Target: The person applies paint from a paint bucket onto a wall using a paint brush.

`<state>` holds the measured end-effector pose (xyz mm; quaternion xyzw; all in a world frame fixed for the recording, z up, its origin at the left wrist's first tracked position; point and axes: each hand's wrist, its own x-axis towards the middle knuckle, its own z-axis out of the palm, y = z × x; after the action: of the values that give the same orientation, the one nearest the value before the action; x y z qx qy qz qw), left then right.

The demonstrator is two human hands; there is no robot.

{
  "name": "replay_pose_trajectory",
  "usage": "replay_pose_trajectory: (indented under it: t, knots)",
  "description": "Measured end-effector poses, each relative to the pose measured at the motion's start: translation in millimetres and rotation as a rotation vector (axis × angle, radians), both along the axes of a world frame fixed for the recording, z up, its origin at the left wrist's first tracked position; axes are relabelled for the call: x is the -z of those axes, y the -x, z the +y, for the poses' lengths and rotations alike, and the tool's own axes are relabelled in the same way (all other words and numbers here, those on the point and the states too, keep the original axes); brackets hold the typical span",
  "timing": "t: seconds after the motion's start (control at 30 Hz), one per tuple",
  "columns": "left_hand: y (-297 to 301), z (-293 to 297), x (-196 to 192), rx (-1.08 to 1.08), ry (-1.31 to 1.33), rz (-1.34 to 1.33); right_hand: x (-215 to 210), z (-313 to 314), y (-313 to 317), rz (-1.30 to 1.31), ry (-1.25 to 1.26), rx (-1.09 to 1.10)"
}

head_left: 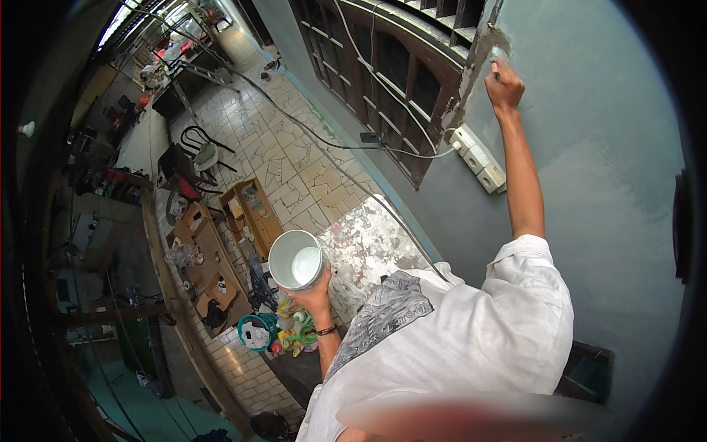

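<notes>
My left hand (315,296) is wrapped round the side of a pale grey bucket (283,252), held out in front of me. White liquid (305,267) that looks like paint lies in the bottom of it. High on the right, my right hand (505,88) is closed on a small paintbrush (497,57), its arm stretched out. The bristle end touches or nearly touches a rough grey patch of the blue-grey wall (604,140), beside the brown window frame (434,110). Fingers partly hide the brush handle.
A white socket box (479,159) with a cable is fixed below the window. Another dark cable (309,132) crosses the view. Below are a paint-spattered surface (372,239), wooden shelf pieces (254,210), a teal basket (254,331), bottles and a black chair (199,151) on tiles.
</notes>
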<state>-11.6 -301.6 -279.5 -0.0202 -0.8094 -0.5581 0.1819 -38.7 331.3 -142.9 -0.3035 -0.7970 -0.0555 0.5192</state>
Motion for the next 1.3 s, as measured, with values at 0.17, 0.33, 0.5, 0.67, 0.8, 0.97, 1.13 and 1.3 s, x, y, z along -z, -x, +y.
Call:
replay_pose_trajectory:
  t: [0.17, 0.33, 0.5, 0.67, 0.8, 0.97, 1.13, 1.3]
  knots:
    - [8.4, 2.2, 2.2, 0.02, 0.035, 0.013, 4.0, -17.0, -7.9, 0.006, -0.417, -0.072]
    - [7.8, 9.6, 3.1, 0.029, 0.015, 0.0, 69.9, 4.7, 12.2, -0.213, -0.279, 0.023]
    - [11.1, 18.6, -3.2, 0.085, -0.013, 0.059, 111.4, -9.9, 15.8, -0.387, -0.099, -0.045]
    - [12.8, 8.9, 6.1, 0.076, 0.045, 0.065, 83.5, -35.5, 6.2, -0.55, 0.378, -0.093]
    - [7.7, 4.4, 9.6, 0.059, -0.048, 0.022, 33.8, -23.5, -12.4, -0.253, -0.109, -0.39]
    - [8.0, 10.1, 6.5, 0.06, -0.004, 0.009, 17.9, 26.1, -39.6, -0.411, -0.232, -0.453]
    - [11.7, 18.4, 9.5, 0.057, 0.013, 0.04, 48.2, 29.3, -53.8, -0.564, 0.019, -0.558]
    - [6.3, 25.9, -7.2, 0.13, -0.027, 0.04, -0.3, 15.3, -48.4, -0.506, -0.131, -0.62]
